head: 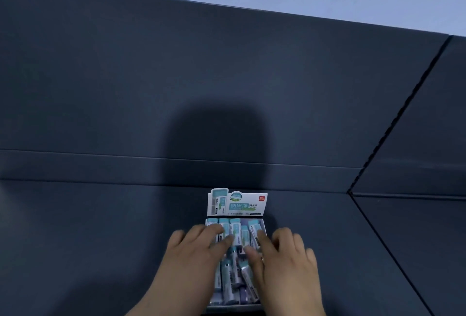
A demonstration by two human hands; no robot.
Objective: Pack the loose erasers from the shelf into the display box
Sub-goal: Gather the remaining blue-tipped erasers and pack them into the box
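The erasers (235, 227) are small slim blocks in white and pale teal printed sleeves. They lie inside the display box (237, 206), which sits on the dark shelf (100, 227). A fairly tidy row of them sits at the box's far end, just below its upright printed header card. Those at the box's near end lie looser and slightly askew. They are likely light and firm with a little give, and the glossy sleeves may slide against each other, so a flat press from above should settle them. To lift one, pinching its long sides near the middle looks safest. The left hand (199, 247) is over the box's left half, its fingers (222, 233) stretched out flat on the far row and gripping nothing. The right hand (285, 257) covers the box's right half, fingers extended and lightly spread, their tips touching the erasers. Motion blur hides whether its thumb pinches one. No loose erasers show on the shelf outside the box.
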